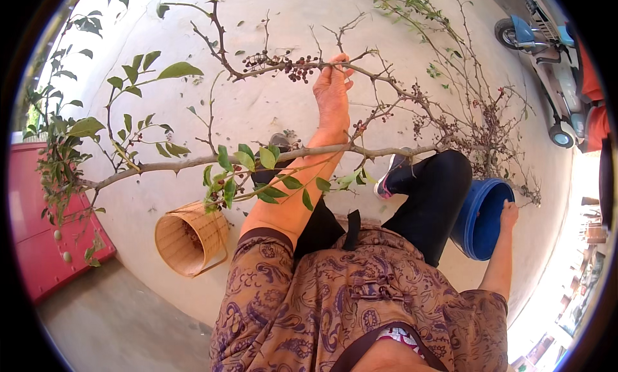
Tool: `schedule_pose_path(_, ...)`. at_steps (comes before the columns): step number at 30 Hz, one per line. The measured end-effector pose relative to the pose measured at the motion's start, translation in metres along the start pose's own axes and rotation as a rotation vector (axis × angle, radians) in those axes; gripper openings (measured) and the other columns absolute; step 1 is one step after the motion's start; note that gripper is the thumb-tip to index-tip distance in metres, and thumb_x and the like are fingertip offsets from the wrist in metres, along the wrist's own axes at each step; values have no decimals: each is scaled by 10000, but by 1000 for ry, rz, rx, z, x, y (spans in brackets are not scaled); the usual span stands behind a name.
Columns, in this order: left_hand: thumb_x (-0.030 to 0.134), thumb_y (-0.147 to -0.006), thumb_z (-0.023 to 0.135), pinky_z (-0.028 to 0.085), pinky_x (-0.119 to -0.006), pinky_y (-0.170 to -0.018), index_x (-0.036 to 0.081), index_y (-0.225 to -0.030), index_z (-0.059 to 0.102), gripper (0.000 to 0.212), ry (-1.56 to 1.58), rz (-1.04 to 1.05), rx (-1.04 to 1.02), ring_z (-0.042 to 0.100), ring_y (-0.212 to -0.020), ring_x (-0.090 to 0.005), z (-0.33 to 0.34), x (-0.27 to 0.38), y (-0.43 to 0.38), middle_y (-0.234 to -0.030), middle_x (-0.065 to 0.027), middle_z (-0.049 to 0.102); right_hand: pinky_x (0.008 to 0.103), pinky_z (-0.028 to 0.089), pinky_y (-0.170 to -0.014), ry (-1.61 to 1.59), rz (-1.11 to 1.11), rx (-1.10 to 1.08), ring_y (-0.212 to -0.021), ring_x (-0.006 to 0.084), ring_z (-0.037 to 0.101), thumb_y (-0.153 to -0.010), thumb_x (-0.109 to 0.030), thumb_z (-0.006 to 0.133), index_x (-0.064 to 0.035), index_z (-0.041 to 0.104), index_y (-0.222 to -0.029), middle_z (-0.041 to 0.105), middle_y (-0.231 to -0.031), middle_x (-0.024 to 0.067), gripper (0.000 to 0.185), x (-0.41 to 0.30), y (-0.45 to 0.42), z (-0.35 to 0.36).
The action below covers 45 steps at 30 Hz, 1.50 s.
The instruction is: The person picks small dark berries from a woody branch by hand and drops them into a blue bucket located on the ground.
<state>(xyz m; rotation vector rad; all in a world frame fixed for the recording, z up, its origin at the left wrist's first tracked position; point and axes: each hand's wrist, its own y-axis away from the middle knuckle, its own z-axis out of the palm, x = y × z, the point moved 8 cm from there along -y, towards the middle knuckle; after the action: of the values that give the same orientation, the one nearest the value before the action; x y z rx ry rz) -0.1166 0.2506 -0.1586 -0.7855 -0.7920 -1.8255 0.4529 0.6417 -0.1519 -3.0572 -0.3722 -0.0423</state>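
A thorny cut branch (pixel 270 71) with clusters of dark red and blackish berries (pixel 298 68) crosses in front of me. My left hand (pixel 332 79) reaches up and grips this branch, just right of the thickest cluster. A lower, thicker stem (pixel 193 162) with green leaves passes above my left forearm. Off to my right, my right hand (pixel 509 214) is at the rim of a blue plastic bucket (pixel 470 222); its fingers are small and partly hidden, so their hold is unclear. By my left side stands a woven basket (pixel 169 244) with some reddish bits inside.
More thorny twigs with berries (pixel 490 130) heap up beyond the bucket. Leafy branches (pixel 410 5) lie farther ahead on the pale concrete floor (pixel 231 111). A red metal panel (pixel 53 241) is at far left, a scooter (pixel 553 72) at upper right.
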Motion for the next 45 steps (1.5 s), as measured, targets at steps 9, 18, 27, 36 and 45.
schedule_pose_path(9,285,-903,471,404,-243,-680,127,-1031,604,242,-10,6,-25,514,-816,-73,-1,-4,-3,-963,31,574,269,450,-751,-552,-538,-65,-839,178,598,-842,-90,514,-9,570,-1009,619,-922,100,194,-298,55,-117)
schedule_pose_path(18,242,-900,468,396,-224,-650,58,-1053,585,267,155,89,-77,488,-774,-54,-2,-9,-4,-913,18,559,309,395,-910,-1112,-1013,-922,-1052,200,515,-841,-117,514,63,350,-1261,513,-1137,170,485,-564,250,-169)
schedule_pose_path(27,219,-903,451,381,-204,-604,15,-1033,578,273,158,185,-150,490,-726,-63,1,0,9,-815,8,552,327,441,-862,-1483,-552,-1197,-982,235,532,-899,-286,462,65,369,-1206,477,-1083,154,476,-623,245,-125)
schedule_pose_path(36,211,-900,453,378,-205,-604,26,-1022,583,256,129,128,-123,497,-723,-67,2,-5,1,-808,4,559,259,492,-556,-1483,-438,-1250,-584,151,557,-874,-268,456,9,541,-734,526,-660,82,322,-621,240,-108)
schedule_pose_path(45,204,-898,455,375,-207,-604,38,-1010,588,240,134,104,-91,505,-721,-72,4,-11,-11,-801,1,567,194,260,-401,-1232,-1059,-677,-454,56,355,-893,-215,447,-26,493,-698,421,-557,-4,275,-582,266,-174)
